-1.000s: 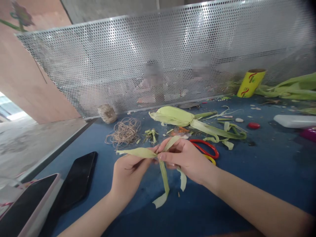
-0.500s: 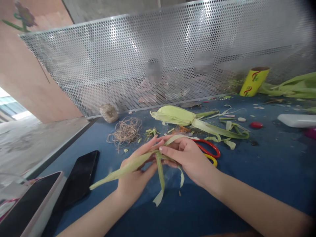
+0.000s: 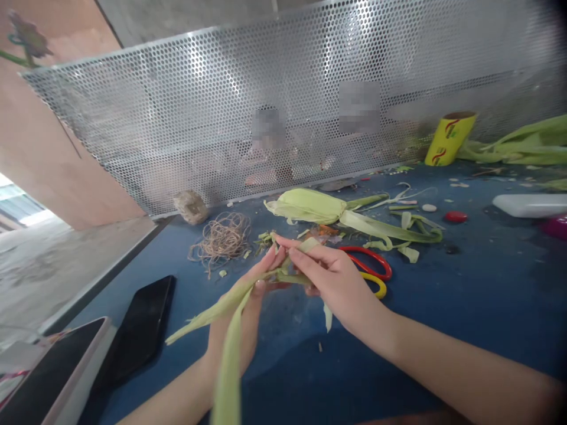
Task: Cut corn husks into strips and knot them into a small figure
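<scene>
Pale green corn husk strips (image 3: pixel 229 366) are gripped between my two hands above the blue table. My left hand (image 3: pixel 241 319) pinches them with thumb and fingers, and two long ends hang toward me and to the left. My right hand (image 3: pixel 325 274) is closed on the same strips, thumb against fingertips, with a short end dangling below it. Just beyond my right wrist lie scissors with red and yellow handles (image 3: pixel 376 267), their blades hidden. Past my hands rests a bundled corn husk piece (image 3: pixel 312 205) with long trailing strips.
A tangle of brown twine (image 3: pixel 225 237) and a stone-like lump (image 3: pixel 191 206) lie at back left. A black phone (image 3: pixel 137 324) and a second device (image 3: pixel 57 366) are at left. A yellow tube (image 3: pixel 449 140) stands before the perforated metal screen (image 3: pixel 177 118); husk scraps lie around.
One husk strip that hung down between my hands now passes over my left thumb and hangs toward me at lower left. Both hands stay closed on the strips. The view has shifted slightly.
</scene>
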`<state>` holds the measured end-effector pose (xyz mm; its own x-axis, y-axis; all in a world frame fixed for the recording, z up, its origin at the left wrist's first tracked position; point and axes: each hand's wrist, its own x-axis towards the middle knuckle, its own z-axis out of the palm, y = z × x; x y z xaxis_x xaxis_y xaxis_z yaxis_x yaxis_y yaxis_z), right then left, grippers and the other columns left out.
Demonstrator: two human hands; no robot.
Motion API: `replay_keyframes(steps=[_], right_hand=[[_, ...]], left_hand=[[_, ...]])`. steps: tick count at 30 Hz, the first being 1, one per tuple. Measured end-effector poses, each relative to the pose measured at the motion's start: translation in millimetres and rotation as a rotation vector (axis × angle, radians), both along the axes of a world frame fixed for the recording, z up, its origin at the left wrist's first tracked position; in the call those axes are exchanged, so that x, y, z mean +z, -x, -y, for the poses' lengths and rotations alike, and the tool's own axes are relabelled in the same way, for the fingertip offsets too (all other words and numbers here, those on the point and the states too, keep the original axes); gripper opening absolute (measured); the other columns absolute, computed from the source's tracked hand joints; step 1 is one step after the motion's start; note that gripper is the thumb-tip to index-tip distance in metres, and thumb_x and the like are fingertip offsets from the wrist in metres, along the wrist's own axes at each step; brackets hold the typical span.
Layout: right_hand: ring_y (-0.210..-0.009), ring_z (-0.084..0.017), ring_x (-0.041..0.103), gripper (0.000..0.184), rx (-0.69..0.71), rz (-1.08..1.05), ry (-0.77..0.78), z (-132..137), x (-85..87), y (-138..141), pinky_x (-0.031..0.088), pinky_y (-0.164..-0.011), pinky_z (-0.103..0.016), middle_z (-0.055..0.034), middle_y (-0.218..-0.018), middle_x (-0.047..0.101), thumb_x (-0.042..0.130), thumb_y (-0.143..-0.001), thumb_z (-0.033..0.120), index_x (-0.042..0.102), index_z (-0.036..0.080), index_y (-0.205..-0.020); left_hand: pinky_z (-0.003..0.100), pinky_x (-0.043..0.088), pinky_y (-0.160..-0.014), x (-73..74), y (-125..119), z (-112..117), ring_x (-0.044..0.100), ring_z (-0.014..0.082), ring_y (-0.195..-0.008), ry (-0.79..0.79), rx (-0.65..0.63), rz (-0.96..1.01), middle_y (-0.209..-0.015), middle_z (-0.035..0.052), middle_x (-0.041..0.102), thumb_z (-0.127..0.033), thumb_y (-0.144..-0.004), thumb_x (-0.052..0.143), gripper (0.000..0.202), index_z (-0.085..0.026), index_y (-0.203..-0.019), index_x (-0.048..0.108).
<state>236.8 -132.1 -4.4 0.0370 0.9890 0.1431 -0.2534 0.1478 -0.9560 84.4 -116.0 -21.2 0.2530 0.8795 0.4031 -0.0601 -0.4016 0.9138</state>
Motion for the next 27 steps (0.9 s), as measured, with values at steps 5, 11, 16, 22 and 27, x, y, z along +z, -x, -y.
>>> replay_keyframes(steps=[5, 11, 16, 22, 27], right_hand=[[-0.042, -0.006, 0.029, 0.023, 0.012, -0.104, 0.038, -2, -3.8, -2, 0.022, -0.040, -0.021, 0.0065, -0.046, 0.037, 0.057, -0.080, 0.040, 0.070, 0.022, -0.087], [-0.042, -0.003, 0.029, 0.039, 0.047, -0.208, 0.032, -1, 1.3, -3, 0.026, -0.038, -0.021, -0.0029, -0.083, 0.064, 0.060, -0.076, 0.040, 0.050, 0.014, -0.049], [-0.039, -0.001, 0.031, 0.032, 0.054, -0.169, 0.014, 0, 6.2, -7, 0.027, -0.037, -0.022, -0.0044, -0.093, 0.065, 0.059, -0.078, 0.038, 0.055, 0.015, -0.055], [-0.044, -0.006, 0.039, 0.017, 0.137, 0.107, -0.013, 2, 6.3, -6, 0.029, -0.041, -0.022, 0.0012, -0.064, 0.059, 0.064, -0.073, 0.032, 0.064, 0.018, -0.063], [-0.047, -0.007, 0.045, 0.013, 0.160, 0.113, -0.059, 3, 4.1, -3, 0.030, -0.042, -0.021, 0.0029, -0.060, 0.058, 0.066, -0.072, 0.028, 0.069, 0.022, -0.083]], left_hand=[[0.040, 0.051, -0.088, 4.4, -5, -2, 0.053, 0.0268, -0.113, 0.062, -0.177, 0.122, -0.131, 0.0052, 0.052, -0.028, -0.089, 0.046, 0.030, -0.026, -0.116, 0.059], [0.036, 0.053, -0.084, 7.8, -8, -6, 0.052, 0.0253, -0.115, 0.115, -0.239, 0.184, -0.131, 0.0037, 0.053, -0.035, -0.089, 0.044, 0.030, -0.028, -0.113, 0.061], [0.035, 0.053, -0.080, 6.6, -4, -9, 0.056, 0.0232, -0.105, -0.030, -0.157, 0.092, -0.124, 0.0041, 0.055, -0.036, -0.087, 0.047, 0.029, -0.031, -0.113, 0.061], [0.031, 0.051, -0.078, 4.0, 2, -9, 0.059, 0.0178, -0.086, 0.013, 0.019, -0.094, -0.097, 0.0035, 0.063, -0.034, -0.085, 0.051, 0.036, -0.030, -0.121, 0.054], [0.029, 0.053, -0.074, 9.0, 1, -8, 0.064, 0.0154, -0.077, -0.066, 0.018, -0.101, -0.091, 0.0024, 0.068, -0.023, -0.079, 0.062, 0.055, -0.031, -0.130, 0.043]])
